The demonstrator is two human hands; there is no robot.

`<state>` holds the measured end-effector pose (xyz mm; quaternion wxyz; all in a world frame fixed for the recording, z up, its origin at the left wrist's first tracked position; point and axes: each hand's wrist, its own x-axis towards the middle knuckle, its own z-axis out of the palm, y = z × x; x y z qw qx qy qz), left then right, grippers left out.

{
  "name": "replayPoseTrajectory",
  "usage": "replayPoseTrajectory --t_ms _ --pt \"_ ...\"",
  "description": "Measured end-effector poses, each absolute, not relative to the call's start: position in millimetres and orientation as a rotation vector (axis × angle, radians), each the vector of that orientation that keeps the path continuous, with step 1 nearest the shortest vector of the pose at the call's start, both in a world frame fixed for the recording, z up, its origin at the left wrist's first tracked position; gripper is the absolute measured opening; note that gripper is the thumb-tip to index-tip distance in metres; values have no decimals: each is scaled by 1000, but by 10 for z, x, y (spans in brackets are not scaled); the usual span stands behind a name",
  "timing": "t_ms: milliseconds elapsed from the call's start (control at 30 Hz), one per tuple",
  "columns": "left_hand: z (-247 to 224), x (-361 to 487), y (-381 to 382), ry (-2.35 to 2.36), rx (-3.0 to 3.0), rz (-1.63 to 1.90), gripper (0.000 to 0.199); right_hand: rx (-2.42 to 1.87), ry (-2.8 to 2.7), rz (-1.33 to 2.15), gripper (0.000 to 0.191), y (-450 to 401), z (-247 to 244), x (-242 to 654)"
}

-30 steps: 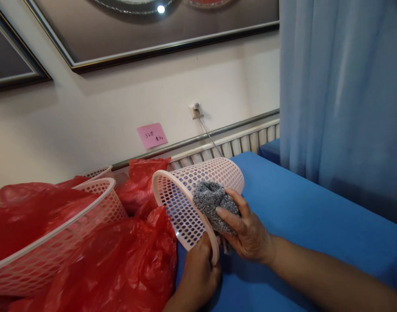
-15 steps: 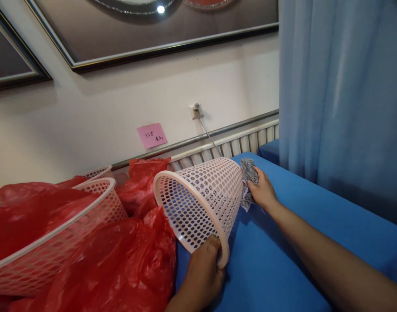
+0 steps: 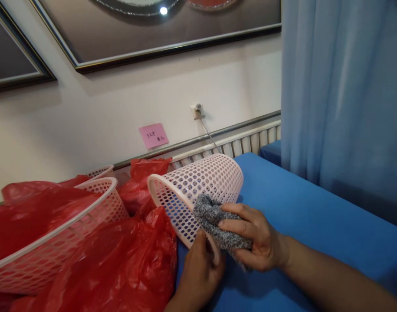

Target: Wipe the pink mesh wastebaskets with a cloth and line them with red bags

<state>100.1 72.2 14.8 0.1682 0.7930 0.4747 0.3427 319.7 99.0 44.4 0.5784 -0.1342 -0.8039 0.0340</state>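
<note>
A pale pink perforated plastic wastebasket (image 3: 214, 175) lies tipped on its side, its open mouth facing left and toward me. My left hand (image 3: 200, 271) grips the near part of its rim. Bunched in my right hand (image 3: 255, 234) is a grey speckled cloth (image 3: 218, 223), pressed against the basket's outer side close to the rim. The cloth hides part of the rim and the wall behind it.
Red plastic bags (image 3: 120, 264) lie at the left, around and inside another pink basket (image 3: 61, 229). Below is a blue covered surface (image 3: 283, 190). A radiator (image 3: 244, 143) runs along the wall, and a blue curtain (image 3: 341, 86) hangs at the right.
My right hand has brought the cloth from the basket's base end toward me to the side near the rim. The basket has shifted slightly; my left hand still grips its rim.
</note>
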Motion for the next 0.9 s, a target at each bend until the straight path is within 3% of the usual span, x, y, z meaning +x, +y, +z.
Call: replayPoseTrajectory --t_ms 100,267,600,700,900 --pt "111 933 679 1277 2328 1245 43 -271 -2033 91 56 971 433 3156" --pt "86 812 657 1220 2360 1425 29 -268 -2039 -13 56 934 351 3057" --pt "102 846 677 1286 2277 1446 30 -1401 -1186 239 48 1934 71 3662" --pt "63 827 709 1280 2266 1462 31 -1282 -1298 220 45 1880 99 3643" --pt "66 857 815 1170 2200 1320 35 -504 -1847 123 56 1123 267 3134"
